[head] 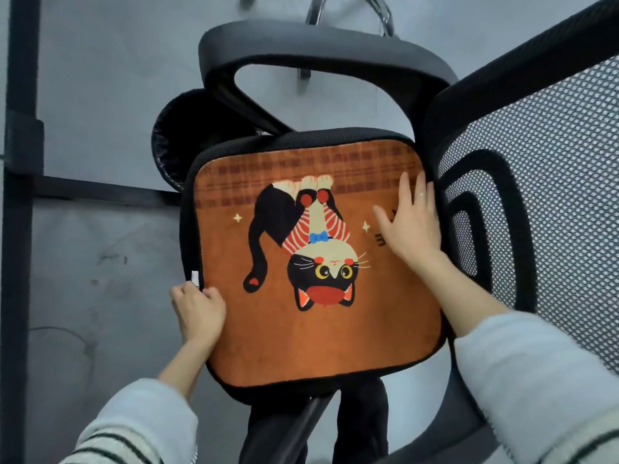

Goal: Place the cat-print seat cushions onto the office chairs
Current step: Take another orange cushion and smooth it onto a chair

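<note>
Where the black mesh-backed office chair stands on the grey floor, its black padded seat carries one square orange plush cushion printed with a black cat in a red-striped top. The cushion lies flat, covering nearly the whole seat; a rim of black seat shows along the far and left edges. The cat print is upside down to the viewer, head toward the near edge.

Left hand: at the cushion's left edge, fingers curled and pinching the edge just below a small white fabric tag.

Right hand: palm down on the cushion's far right part, fingers straight and slightly spread, close to the mesh backrest.

Both arms wear pale grey sleeves with dark stripes at the cuff.

Further items: a curved black plastic armrest beyond the seat; a round black bin with a liner to the left; chrome chair legs at the top.
</note>
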The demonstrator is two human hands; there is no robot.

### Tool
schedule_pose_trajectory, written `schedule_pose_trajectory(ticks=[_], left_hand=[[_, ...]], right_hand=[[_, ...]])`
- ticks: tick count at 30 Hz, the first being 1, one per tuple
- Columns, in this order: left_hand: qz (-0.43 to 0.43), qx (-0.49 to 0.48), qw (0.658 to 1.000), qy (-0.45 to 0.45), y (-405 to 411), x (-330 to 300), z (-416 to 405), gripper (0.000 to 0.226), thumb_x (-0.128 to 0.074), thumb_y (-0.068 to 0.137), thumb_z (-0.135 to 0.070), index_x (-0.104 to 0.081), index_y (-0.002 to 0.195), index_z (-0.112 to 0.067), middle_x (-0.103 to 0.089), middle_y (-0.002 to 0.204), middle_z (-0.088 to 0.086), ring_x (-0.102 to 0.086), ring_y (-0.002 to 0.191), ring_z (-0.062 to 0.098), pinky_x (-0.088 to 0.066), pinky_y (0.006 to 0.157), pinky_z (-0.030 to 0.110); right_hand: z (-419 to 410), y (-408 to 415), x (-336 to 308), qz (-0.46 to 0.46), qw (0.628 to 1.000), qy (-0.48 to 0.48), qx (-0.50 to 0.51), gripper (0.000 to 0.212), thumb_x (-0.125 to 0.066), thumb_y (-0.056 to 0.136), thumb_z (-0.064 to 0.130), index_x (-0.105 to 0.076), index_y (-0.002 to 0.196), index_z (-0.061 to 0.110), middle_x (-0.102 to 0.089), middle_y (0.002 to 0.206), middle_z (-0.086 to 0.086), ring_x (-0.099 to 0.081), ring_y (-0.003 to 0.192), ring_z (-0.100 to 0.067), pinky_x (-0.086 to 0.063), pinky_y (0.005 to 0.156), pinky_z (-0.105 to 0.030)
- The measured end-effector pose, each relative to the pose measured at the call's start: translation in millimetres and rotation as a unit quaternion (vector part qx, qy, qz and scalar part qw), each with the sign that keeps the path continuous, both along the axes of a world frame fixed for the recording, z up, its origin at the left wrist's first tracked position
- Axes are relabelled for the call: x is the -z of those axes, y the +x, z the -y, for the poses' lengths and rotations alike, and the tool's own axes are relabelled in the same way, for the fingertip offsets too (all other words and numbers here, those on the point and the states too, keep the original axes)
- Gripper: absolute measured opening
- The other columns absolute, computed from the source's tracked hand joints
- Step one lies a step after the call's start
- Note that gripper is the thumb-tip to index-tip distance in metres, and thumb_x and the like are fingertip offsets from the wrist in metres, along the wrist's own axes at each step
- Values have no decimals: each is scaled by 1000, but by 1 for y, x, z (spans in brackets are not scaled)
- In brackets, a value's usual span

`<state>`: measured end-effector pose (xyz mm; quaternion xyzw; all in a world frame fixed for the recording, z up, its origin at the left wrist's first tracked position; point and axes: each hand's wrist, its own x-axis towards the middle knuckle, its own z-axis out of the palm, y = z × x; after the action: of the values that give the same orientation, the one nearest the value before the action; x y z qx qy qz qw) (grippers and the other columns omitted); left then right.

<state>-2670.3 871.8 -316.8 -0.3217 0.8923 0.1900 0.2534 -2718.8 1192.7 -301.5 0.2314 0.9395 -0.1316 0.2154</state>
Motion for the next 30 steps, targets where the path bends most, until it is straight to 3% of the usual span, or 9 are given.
schedule_pose_trajectory(ticks=[4,8,11,14,18,21,24,30], left_hand=[[1,5,1000,-24,-3,-2,-3,29,-41,89,-10,-43,116,2,-40,123,22,-47,106,40,-41,82,47],[-19,30,999,-38,-16,-1,-3,50,-47,88,-10,-31,135,-12,-35,133,17,-48,112,38,-43,80,47],[-47,99,993,-51,-41,2,-6,63,-46,88,-11,-20,145,-16,-28,142,16,-38,124,36,-40,93,50],[-77,199,976,-49,-73,8,-16,61,-40,94,-16,-14,149,-16,-14,155,13,-21,140,33,-25,110,51],[-109,312,942,-53,-121,22,-37,60,-30,97,-31,-8,150,-15,3,159,12,1,146,30,-6,118,50],[-93,298,949,-46,-144,38,-54,61,-23,97,-43,-3,151,-22,6,158,13,6,146,31,-1,117,54],[-119,284,947,-94,-145,56,-59,61,-20,95,-48,-4,150,-29,3,158,14,4,146,33,-2,115,58],[-147,286,938,-128,-142,64,-62,60,-18,94,-45,-2,150,-30,2,159,10,3,146,34,-4,113,62]], right_hand=[[-12,-27,10,52,998,-14,-36,79,-40,93,54,0,151,21,8,159,-12,6,146,-33,-11,117,-48],[-10,-26,20,80,996,-19,-43,84,-43,91,55,5,151,21,15,158,-15,13,145,-36,-3,117,-51],[-4,-27,17,57,998,8,-34,80,-46,91,50,-4,152,18,6,158,-17,7,146,-35,-5,117,-51],[3,-37,13,5,997,56,-45,70,-44,93,43,-17,150,13,-5,158,-18,-1,147,-33,-7,118,-49],[6,-56,21,-19,997,51,-58,67,-34,96,48,-15,151,15,-5,158,-17,-3,146,-33,-7,119,-49],[6,-63,35,-13,998,44,-50,69,-22,95,58,-6,152,23,0,159,-16,3,147,-32,0,118,-50],[14,-62,54,-34,995,75,-49,67,-17,93,61,0,151,30,6,158,-19,9,146,-35,6,116,-54],[20,-56,70,-68,990,119,-43,67,-16,93,58,-4,151,27,2,157,-22,3,146,-38,2,114,-59]])
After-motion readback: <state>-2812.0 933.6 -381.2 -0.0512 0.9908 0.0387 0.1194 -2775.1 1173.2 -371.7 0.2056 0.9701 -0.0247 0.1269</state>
